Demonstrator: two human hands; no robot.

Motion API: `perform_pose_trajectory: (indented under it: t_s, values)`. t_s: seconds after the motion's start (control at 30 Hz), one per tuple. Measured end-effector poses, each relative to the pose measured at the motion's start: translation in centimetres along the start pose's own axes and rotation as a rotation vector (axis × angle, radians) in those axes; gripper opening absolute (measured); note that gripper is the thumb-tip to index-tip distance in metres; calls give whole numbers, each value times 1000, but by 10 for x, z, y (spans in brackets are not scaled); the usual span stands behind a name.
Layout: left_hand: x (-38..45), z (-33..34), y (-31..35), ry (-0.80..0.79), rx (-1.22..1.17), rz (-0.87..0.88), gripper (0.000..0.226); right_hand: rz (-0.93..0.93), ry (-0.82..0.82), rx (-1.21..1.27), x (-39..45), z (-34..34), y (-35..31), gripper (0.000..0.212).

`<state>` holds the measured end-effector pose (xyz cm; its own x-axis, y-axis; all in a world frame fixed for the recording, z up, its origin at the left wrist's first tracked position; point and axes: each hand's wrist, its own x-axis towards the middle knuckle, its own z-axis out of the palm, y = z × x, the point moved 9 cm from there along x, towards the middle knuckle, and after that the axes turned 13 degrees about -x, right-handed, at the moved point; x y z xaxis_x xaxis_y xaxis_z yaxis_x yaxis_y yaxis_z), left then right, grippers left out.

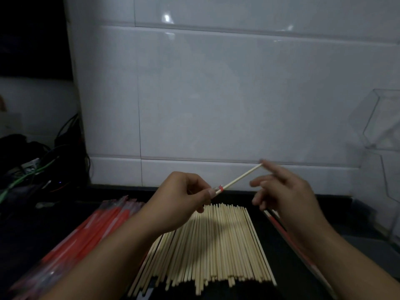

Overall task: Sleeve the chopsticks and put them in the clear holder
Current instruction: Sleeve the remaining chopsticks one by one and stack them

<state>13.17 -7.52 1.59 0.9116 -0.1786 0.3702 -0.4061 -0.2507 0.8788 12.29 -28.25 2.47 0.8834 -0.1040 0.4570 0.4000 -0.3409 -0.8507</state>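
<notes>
Mid-sleeving: left hand [179,198] pinching a sleeve mouth [219,189] around a chopstick [242,176], right hand [287,191] grip spread, fingertip nudging the far end. Probably needs pushing fully in next, then over to the clear holder [381,131] at right. Bare chopsticks [216,245] piled on the surface below.

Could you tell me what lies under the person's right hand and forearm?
A red-and-clear sleeved pair shows under the right hand, slanting along the dark counter. The forearm covers most of its length.

Pale tan chopsticks [216,245]; red-and-clear sleeves [86,230]; white tiles [216,94]; black counter [281,234].
</notes>
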Motion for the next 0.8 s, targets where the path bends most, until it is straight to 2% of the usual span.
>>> perform_pose_trajectory:
  t_s: [0.1,0.17,0.23,0.3,0.37,0.4,0.47,0.57,0.8]
  values:
    - [1,1,0,-1,13,16,13,-125,-285,-244,-14,34,-9,41]
    - [1,-1,1,5,15,25,13,-162,-387,-303,-20,47,-10,45]
    - [0,-1,1,6,5,27,13,-155,-391,-274,-20,46,-10,51]
    - [0,-1,2,0,-6,24,13,-123,-307,-306,-12,33,-4,48]
    - [1,-1,1,-3,-17,25,13,-122,-213,-548,-1,14,6,42]
    - [1,-1,1,-3,-17,25,12,-115,-227,-706,3,10,13,44]
    - [1,0,0,-5,-8,24,12,-35,-387,-945,2,14,33,57]
    - [0,0,0,-2,0,30,13,56,-650,-1121,-15,31,55,70]
    - [0,-1,1,14,-10,30,13,59,-729,-1186,-24,48,60,55]
